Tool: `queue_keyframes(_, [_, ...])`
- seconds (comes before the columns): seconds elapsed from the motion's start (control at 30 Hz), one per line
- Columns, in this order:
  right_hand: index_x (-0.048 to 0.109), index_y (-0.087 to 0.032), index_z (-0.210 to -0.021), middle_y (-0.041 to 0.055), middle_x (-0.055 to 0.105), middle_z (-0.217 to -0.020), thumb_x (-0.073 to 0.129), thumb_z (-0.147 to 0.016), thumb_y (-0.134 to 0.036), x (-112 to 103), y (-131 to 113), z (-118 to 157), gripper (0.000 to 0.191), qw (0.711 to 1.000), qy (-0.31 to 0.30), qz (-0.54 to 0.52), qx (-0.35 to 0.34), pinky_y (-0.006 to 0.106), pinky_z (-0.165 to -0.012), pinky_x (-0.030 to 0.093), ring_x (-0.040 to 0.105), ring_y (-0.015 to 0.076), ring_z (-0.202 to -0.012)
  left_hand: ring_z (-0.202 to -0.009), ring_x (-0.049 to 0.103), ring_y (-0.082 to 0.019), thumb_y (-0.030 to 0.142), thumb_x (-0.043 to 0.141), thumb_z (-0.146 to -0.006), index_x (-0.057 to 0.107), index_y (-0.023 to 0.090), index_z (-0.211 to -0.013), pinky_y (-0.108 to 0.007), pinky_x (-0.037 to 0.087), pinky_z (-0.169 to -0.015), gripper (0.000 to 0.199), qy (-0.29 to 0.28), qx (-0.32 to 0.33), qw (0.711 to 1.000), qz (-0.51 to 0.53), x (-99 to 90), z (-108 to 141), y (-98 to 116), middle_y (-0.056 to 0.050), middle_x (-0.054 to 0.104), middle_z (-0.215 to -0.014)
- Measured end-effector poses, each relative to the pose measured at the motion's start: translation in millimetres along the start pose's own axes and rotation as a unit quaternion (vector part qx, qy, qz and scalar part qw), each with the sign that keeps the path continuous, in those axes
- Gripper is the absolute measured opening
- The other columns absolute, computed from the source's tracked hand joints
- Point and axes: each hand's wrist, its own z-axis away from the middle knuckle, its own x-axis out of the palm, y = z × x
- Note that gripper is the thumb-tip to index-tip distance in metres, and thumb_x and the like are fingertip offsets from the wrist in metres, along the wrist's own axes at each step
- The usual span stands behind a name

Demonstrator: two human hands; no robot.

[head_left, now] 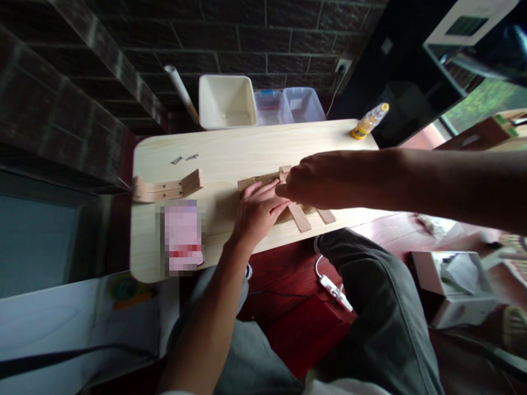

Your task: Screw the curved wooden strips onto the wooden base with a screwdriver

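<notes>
Pale table bears wooden strips, bent wooden piece, grey bits, bottle, blurred pink item

Right hand — grip hidden from view

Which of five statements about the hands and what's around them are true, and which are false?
1. The left hand and right hand are close together. True.
2. Two wooden strips stick out past the hands toward the near edge of the table. True.
3. The bottle is farther right than the pale bin. True.
4. The pale bin stands on the table. False: it is beyond the far edge.
5. The right hand grips the bottle. False: the bottle stands apart from both hands.
</notes>
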Motion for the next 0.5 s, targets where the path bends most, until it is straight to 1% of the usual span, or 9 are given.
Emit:
queue_keyframes(0.1, [0.073, -0.013, -0.109, 0.0111, 0.080, -0.102, 0.051, -0.098, 0.001, 3, 2, 0, 0.028, 1.000, -0.009, -0.012, -0.007, 0.034, -0.064, 0.038, 0.072, 0.0207, -0.080, -0.121, 0.077, -0.028, 0.021, 0.069, -0.102, 0.082, 0.027, -0.106, -0.055, 0.048, -0.119, 0.015, -0.012, -0.002, 1.000, 0.006, -1.0, 0, -2, -0.007, 0.085, -0.110])
queue_keyframes(0.17, [0.073, -0.013, -0.106, 0.0104, 0.080, -0.100, 0.050, -0.098, 0.001, 5, 3, -1, 0.028, 1.000, -0.011, -0.017, 0.003, 0.034, -0.063, 0.038, 0.071, 0.0195, -0.077, -0.120, 0.077, -0.027, 0.021, 0.068, -0.102, 0.082, 0.027, -0.105, -0.055, 0.048, -0.119, 0.015, -0.016, -0.001, 1.000, 0.012, -1.1, 0, -3, -0.007, 0.086, -0.109])
queue_keyframes(0.27, [0.073, -0.012, -0.107, 0.0120, 0.080, -0.103, 0.049, -0.098, 0.002, 7, 3, -2, 0.029, 1.000, -0.005, -0.008, 0.008, 0.035, -0.063, 0.038, 0.071, 0.0206, -0.079, -0.121, 0.076, -0.027, 0.022, 0.068, -0.103, 0.083, 0.027, -0.104, -0.055, 0.047, -0.119, 0.015, -0.011, 0.000, 1.000, 0.014, -0.5, 1, -3, -0.006, 0.085, -0.111])
queue_keyframes(0.37, [0.072, -0.012, -0.110, 0.0132, 0.079, -0.107, 0.049, -0.099, 0.002, 9, 2, -3, 0.029, 1.000, 0.002, 0.004, -0.004, 0.035, -0.064, 0.039, 0.072, 0.0221, -0.083, -0.120, 0.076, -0.027, 0.022, 0.069, -0.102, 0.083, 0.027, -0.104, -0.055, 0.047, -0.120, 0.015, -0.008, 0.000, 1.000, 0.013, -0.1, 1, -2, -0.007, 0.085, -0.111])
queue_keyframes(0.5, [0.073, -0.012, -0.106, 0.0111, 0.078, -0.104, 0.047, -0.101, 0.002, 13, 4, -6, 0.030, 1.000, 0.005, 0.008, -0.011, 0.034, -0.064, 0.040, 0.071, 0.0204, -0.081, -0.119, 0.077, -0.028, 0.022, 0.069, -0.102, 0.082, 0.025, -0.099, -0.055, 0.047, -0.120, 0.014, -0.006, 0.001, 1.000, 0.017, -1.3, 0, 0, -0.007, 0.086, -0.107])
